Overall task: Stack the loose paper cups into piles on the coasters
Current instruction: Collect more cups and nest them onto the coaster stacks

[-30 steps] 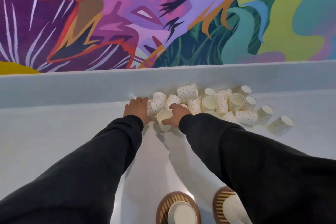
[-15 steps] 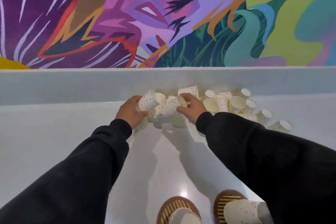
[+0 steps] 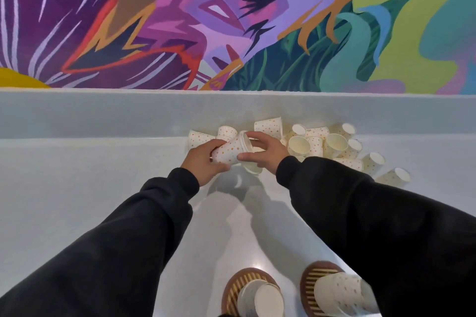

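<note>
From my remote seat, my left hand [image 3: 206, 161] is wrapped round a dotted paper cup [image 3: 228, 152], held on its side above the counter [image 3: 77, 188] with its mouth turned towards my right hand [image 3: 266, 152]. The right thumb and fingers curl narrowly about that cup's rim, I judge to steady the mouth so another cup can be nested in. Whether a second cup already sits in that palm, I cannot tell. Another cup [image 3: 253, 169] shows just below the right thumb.

The loose cups [image 3: 322, 141] lie heaped against the back ledge [image 3: 103, 113], mostly on their sides, so each needs turning before it will nest.

Close to me, the left coaster [image 3: 230, 288] and right coaster [image 3: 307, 278] each carry a pile [image 3: 261, 300], well apart from the heap. I reckon much stacking remains.
</note>
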`<move>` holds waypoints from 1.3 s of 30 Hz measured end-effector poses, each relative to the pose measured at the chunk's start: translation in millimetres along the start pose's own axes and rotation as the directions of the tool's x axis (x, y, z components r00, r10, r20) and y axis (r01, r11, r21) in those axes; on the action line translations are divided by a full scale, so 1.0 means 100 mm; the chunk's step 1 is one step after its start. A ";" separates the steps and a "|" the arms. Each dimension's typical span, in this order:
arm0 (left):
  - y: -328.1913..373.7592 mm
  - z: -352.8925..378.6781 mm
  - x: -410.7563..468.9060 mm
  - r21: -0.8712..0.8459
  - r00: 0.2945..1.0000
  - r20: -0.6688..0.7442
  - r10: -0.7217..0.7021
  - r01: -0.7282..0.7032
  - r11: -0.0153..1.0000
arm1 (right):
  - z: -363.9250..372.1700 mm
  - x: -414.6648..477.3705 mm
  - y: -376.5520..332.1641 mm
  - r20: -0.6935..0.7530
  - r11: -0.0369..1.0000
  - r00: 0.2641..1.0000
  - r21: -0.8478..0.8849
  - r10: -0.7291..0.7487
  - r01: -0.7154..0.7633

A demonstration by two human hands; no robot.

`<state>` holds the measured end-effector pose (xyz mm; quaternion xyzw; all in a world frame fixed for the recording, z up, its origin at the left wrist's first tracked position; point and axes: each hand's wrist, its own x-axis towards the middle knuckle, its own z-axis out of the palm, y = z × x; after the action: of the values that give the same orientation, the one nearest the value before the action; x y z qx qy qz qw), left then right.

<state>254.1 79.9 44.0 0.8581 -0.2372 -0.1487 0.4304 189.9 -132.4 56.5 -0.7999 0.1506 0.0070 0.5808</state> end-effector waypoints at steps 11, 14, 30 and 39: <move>-0.30 -0.25 0.20 0.309 0.994 -0.084 -0.064 0.087 0.947 | -0.14 -0.04 0.06 -0.018 0.940 0.944 0.099 0.328 -0.325; -0.39 -0.17 0.13 0.319 0.988 -0.011 -0.152 0.147 0.936 | -0.13 -0.07 0.11 -0.020 0.925 0.927 0.084 0.374 -0.371; 0.07 0.13 -0.22 -0.788 0.907 0.042 -0.419 0.288 0.544 | 0.01 -0.21 0.04 0.002 0.946 0.948 0.060 0.319 -0.319; 0.54 0.23 -0.47 -0.717 0.959 -0.013 -0.282 0.187 0.672 | -0.15 -0.65 -0.13 0.104 0.945 0.951 0.121 0.292 -0.304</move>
<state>189.3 62.0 76.7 0.6571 -0.0224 -0.2294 0.7177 128.3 -127.6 86.0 -0.7255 0.2451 0.1185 0.6321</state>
